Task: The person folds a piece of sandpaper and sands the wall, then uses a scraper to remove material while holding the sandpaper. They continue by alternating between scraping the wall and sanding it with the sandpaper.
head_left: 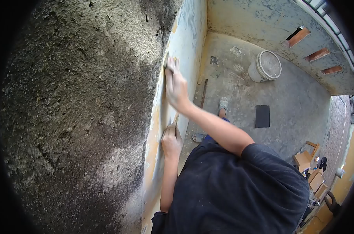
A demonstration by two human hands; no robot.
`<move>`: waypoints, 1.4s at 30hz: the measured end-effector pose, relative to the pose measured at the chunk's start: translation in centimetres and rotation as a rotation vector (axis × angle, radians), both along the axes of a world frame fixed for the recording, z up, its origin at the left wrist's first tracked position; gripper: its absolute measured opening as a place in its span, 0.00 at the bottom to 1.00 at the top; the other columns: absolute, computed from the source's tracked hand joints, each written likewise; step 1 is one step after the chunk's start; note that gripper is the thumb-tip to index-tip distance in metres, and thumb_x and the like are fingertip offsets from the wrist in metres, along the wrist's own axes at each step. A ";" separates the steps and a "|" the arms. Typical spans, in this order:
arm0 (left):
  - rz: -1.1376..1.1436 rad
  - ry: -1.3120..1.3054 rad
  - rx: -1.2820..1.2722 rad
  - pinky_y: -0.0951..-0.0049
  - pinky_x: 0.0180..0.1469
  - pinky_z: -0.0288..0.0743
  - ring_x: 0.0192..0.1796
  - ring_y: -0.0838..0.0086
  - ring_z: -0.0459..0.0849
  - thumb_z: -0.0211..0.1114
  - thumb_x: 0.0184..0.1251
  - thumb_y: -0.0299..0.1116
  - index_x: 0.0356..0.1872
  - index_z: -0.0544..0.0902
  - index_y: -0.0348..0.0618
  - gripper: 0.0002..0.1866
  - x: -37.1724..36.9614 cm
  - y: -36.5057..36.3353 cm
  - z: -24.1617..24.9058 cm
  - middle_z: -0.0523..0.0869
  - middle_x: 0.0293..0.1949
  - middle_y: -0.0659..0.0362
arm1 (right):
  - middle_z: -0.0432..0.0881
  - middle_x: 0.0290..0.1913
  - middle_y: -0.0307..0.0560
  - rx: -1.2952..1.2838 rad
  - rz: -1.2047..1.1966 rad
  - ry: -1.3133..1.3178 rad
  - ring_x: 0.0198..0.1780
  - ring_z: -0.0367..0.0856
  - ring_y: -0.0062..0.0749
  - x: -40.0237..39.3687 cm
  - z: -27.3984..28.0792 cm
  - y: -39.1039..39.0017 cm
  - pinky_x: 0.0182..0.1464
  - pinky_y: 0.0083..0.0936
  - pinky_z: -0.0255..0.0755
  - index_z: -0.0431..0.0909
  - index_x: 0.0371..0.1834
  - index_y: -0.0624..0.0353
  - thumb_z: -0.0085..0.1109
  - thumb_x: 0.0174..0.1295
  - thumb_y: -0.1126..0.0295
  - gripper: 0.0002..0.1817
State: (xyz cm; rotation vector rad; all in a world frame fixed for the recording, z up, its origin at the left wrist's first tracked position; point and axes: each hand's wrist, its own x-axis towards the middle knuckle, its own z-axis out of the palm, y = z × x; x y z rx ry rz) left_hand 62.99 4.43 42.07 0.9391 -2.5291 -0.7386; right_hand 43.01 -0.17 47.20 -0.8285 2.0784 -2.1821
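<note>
My right hand point(177, 84) is raised against the upper part of a pale, patchy painted wall point(186, 33). Its fingers are stretched along the surface and look dusty. Under the fingertips shows the edge of a small dark flat piece point(166, 64), pressed to the wall; its kind is not clear. Lower down, my left hand point(172, 141) rests on the same wall, fingers pointing up and partly hidden, with no held thing plainly visible. Both hands lie near the wall's top edge point(151, 144), where white and yellowish patches show.
Rough dark concrete point(79, 97) fills the left side. On the grey floor stand a white lidded bucket point(265, 67) and a black flat sheet point(262, 116). A thin rod point(204, 93) lies near the wall. Cardboard boxes point(303, 160) and other items sit at the right.
</note>
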 end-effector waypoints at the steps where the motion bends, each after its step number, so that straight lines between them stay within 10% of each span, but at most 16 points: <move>1: 0.003 -0.002 0.003 0.49 0.54 0.82 0.49 0.40 0.88 0.62 0.74 0.25 0.50 0.86 0.28 0.11 -0.2 0.0 -0.1 0.89 0.46 0.36 | 0.71 0.76 0.69 0.003 0.003 -0.002 0.83 0.59 0.62 -1.0 0.2 -0.3 0.82 0.44 0.58 0.70 0.75 0.71 0.51 0.80 0.74 0.23; 38: -0.021 0.004 0.106 0.47 0.53 0.81 0.48 0.38 0.88 0.60 0.76 0.25 0.49 0.86 0.27 0.11 0.1 -1.0 -1.6 0.89 0.45 0.35 | 0.67 0.79 0.66 -0.064 0.055 0.098 0.83 0.63 0.49 6.1 -1.7 1.8 0.83 0.38 0.55 0.68 0.77 0.73 0.50 0.80 0.80 0.24; 42: 0.028 -0.029 0.088 0.47 0.52 0.82 0.47 0.38 0.88 0.60 0.78 0.27 0.49 0.87 0.26 0.12 -1.5 -0.7 0.5 0.88 0.44 0.33 | 0.78 0.68 0.71 -0.110 -0.193 -0.015 0.70 0.81 0.53 -0.4 -0.3 -1.8 0.72 0.32 0.71 0.75 0.71 0.70 0.50 0.82 0.71 0.20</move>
